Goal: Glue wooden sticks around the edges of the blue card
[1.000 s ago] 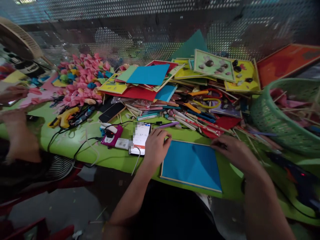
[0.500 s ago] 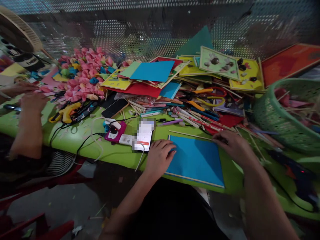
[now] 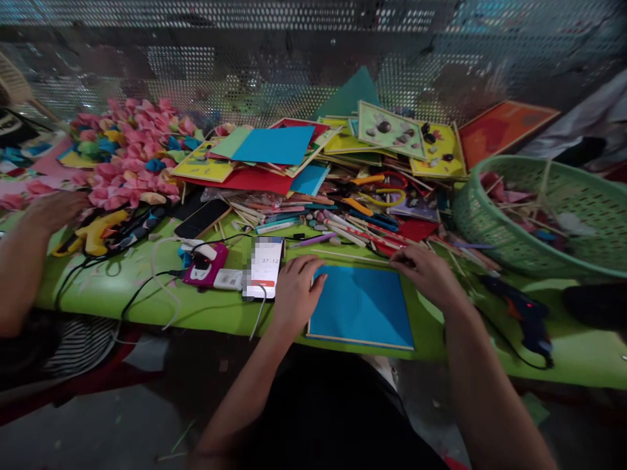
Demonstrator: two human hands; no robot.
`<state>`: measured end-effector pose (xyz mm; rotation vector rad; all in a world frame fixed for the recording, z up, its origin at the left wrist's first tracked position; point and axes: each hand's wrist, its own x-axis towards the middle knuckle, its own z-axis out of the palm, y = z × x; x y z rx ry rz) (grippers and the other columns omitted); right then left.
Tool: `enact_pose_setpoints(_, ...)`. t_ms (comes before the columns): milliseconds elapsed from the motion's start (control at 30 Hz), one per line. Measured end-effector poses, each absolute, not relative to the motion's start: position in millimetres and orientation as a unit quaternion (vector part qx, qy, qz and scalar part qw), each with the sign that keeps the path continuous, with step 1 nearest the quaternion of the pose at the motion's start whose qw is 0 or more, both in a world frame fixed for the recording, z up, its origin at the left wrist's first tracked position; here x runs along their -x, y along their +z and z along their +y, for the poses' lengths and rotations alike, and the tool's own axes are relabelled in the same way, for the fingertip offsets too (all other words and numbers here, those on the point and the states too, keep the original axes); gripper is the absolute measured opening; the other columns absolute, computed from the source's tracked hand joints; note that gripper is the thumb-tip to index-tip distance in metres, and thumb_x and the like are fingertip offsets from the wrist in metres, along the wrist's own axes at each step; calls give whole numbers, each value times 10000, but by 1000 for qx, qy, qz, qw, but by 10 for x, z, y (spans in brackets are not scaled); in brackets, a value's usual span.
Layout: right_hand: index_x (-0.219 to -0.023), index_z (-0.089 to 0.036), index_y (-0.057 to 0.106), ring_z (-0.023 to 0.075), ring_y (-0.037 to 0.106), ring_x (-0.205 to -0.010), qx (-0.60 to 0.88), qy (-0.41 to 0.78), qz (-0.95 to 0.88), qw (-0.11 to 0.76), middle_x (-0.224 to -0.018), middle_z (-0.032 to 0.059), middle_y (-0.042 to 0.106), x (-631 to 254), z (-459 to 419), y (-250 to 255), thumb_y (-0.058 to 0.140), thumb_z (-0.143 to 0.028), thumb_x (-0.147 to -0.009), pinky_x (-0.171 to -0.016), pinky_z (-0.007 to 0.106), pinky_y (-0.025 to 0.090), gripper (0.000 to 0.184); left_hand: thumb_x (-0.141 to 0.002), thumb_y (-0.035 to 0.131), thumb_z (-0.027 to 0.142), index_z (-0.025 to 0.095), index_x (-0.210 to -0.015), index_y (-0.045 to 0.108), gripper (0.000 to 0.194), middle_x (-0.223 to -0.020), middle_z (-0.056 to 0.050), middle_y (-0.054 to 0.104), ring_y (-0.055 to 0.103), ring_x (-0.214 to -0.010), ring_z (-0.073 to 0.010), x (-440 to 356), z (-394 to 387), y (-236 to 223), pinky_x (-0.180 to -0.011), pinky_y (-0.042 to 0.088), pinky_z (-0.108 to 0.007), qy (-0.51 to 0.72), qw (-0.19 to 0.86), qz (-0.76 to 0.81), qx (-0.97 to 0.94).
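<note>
At the blue card's (image 3: 360,307) left edge rest half-curled left fingers (image 3: 300,263); right fingers (image 3: 410,252) pinch a stick (image 3: 351,256) beyond.

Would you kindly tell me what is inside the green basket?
Inside the green basket, pink pieces and thin sticks show; its near wall hides whatever lies lower down.

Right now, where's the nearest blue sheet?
The blue sheet lies just right of centre in the head view, on the green table between left hand and right hand.

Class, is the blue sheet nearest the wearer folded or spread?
Spread: the blue sheet lies flat on the green table, its broad face showing, with a thin pale strip along its near edge.
</note>
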<state>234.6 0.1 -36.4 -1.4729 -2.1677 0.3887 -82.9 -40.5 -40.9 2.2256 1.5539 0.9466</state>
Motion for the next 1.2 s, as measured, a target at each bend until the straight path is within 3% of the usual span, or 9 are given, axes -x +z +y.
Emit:
enact_pose_setpoints(233,-842,-218,650,244,661,-780,538,128,-799,236,-834,71,701,-2218,-24,-272,578,-310,-953,-704,351,479,161,-994,608,205,244,-1273,668,288,-1348,-74,683,602,-1284,-264,798,-390,-406,-1070,516,-444,316,115,526,-781)
enact_pose_setpoints(433,-976,-217,716,290,702,-934,567,84,-780,250,-986,110,754,-2150,-57,-205,556,-330,-972,-821,401,525,196,-992,626,215,249,-1185,714,215,-1301,-49,728,637,-1248,-257,832,-469,-427,-1057,512,-463,282,142,527,-789)
enact_pose_setpoints(633,-1111,-232,729,232,684,-815,688,50,-659,299,-1038,76,744,-2766,-632,100,622,-416,-949,-774,368,530,267,-995,630,261,272,-1236,699,250,-1383,-28,698,589,-1348,-270,973,-639,-504,-1100,472,-500,252,153,486,-823)
enact_pose_setpoints(733,-1100,-216,737,255,689,-867,791,1,-542,284,-1056,100,733,-3152,-1009,81,606,-487,-930,-818,391,526,346,-1010,600,282,280,-1312,669,309,-1485,-25,625,532,-1417,-288,1025,-701,-572,-1142,429,-540,228,125,456,-851)
enact_pose_setpoints(833,-977,-204,744,303,678,-855,858,-25,-455,236,-984,130,717,-3430,-1239,-67,612,-541,-866,-792,442,513,378,-1030,560,326,278,-1380,631,360,-1525,-24,588,516,-1435,-300,1047,-738,-626,-1142,419,-558,218,92,436,-868)
enact_pose_setpoints(900,-944,-219,718,292,673,-791,877,34,-416,239,-891,109,721,-3544,-1287,-194,651,-586,-816,-722,418,512,394,-1037,545,345,284,-1401,619,376,-1536,-19,576,513,-1438,-303,1050,-751,-648,-1143,413,-559,215,76,429,-874)
enact_pose_setpoints(1067,-984,-233,637,244,614,-665,875,102,-320,349,-743,20,655,-3689,-1230,-427,887,-491,-522,-597,361,473,585,-1035,544,347,293,-1411,622,387,-1546,-16,563,506,-1447,-298,1053,-761,-661,-1175,387,-545,207,62,427,-878)
enact_pose_setpoints(1200,-953,-255,594,220,596,-638,836,151,-298,434,-701,-13,625,-3686,-1213,-433,872,-413,-448,-547,331,469,598,-1037,539,361,290,-1410,626,389,-1540,-24,569,516,-1439,-301,1055,-764,-651,-1169,394,-551,211,60,424,-879)
